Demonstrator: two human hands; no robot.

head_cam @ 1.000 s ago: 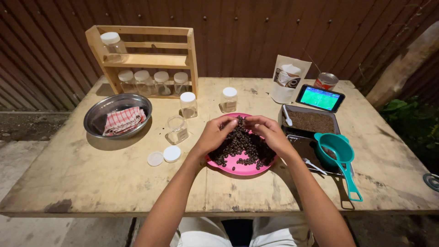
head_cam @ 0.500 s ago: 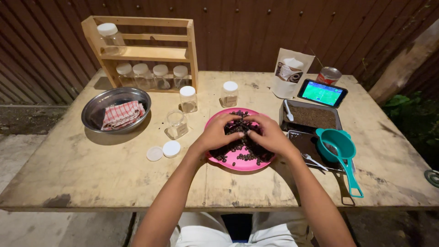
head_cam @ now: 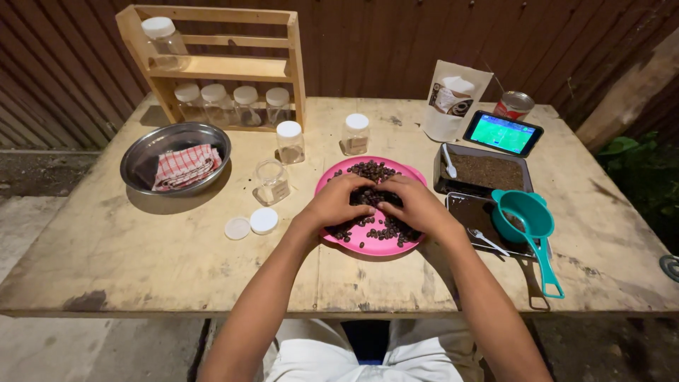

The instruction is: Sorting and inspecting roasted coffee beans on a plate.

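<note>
Both hands, left hand (head_cam: 338, 201) and right hand (head_cam: 417, 205), cupped loosely over dark beans (head_cam: 375, 170) on pink plate (head_cam: 368, 244), centre table; grip unclear. Risk: beans could scatter over the shallow rim.

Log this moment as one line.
left hand: on coffee beans | right hand: on beans | pink plate: on wooden table

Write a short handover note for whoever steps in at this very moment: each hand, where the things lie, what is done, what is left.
Left hand and right hand: both palm-down on the dark beans, fingers curled, gathering them on the pink plate.
One open jar stands left of the plate, two white lids beside it.
Done: beans on plate.
Left: open jar shows no beans.
</note>
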